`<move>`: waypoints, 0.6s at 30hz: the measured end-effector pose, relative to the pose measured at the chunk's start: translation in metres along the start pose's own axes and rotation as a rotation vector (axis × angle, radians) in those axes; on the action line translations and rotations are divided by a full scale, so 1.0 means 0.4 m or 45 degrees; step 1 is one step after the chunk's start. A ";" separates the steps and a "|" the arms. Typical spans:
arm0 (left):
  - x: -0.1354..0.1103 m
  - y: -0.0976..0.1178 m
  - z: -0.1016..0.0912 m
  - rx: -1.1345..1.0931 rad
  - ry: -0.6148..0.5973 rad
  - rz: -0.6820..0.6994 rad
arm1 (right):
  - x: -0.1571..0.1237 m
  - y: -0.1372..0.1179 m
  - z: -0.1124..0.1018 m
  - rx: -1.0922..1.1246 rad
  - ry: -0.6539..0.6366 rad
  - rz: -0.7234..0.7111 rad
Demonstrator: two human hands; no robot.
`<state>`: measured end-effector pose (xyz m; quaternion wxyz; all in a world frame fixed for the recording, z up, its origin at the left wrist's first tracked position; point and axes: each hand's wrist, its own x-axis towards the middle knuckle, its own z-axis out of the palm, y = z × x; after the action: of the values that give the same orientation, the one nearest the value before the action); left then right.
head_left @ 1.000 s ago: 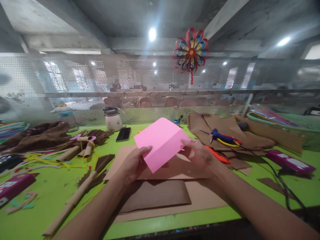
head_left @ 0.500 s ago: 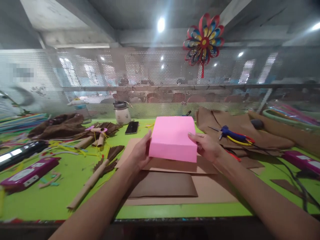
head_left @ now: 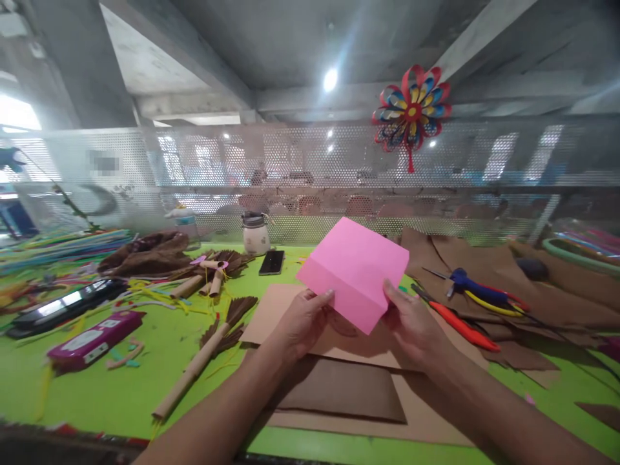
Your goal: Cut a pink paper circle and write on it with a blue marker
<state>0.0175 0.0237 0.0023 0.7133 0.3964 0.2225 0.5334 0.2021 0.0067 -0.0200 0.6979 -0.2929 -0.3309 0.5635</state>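
Both of my hands hold up a folded pink paper sheet (head_left: 356,270) above the green table (head_left: 97,381). My left hand (head_left: 304,323) pinches its lower left edge with thumb on top. My right hand (head_left: 414,326) grips its lower right corner. The sheet is tilted, one corner pointing down between the hands. Beneath them lie tan and brown paper sheets (head_left: 339,391) flat on the table.
Blue-handled scissors (head_left: 472,287) and an orange-handled tool (head_left: 455,323) lie on brown sheets at the right. A phone (head_left: 272,261), a small jar (head_left: 255,234), rolled paper brooms (head_left: 203,358) and purple boxes (head_left: 94,339) lie at the left. A perforated metal screen (head_left: 194,174) with a paper pinwheel (head_left: 411,111) bounds the back.
The pink sheet has turned from lying level between my hands to a tilted, diamond-like angle. My grip has shifted to its lower edges. The view has swung to the left.
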 end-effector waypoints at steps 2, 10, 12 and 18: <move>0.004 0.003 -0.001 -0.002 0.015 0.037 | -0.016 0.010 0.006 -0.099 -0.101 0.074; 0.022 0.026 -0.033 -0.005 0.074 0.064 | -0.063 0.035 0.015 -0.310 -0.414 0.581; 0.020 0.021 -0.028 -0.003 0.056 0.030 | -0.062 0.031 0.019 -0.268 -0.415 0.597; 0.008 0.017 -0.010 0.030 0.017 -0.033 | -0.052 0.022 0.011 -0.231 -0.414 0.692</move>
<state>0.0119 0.0286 0.0057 0.7140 0.3981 0.2389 0.5241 0.1902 -0.0119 -0.0270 0.4310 -0.3375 -0.3965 0.7369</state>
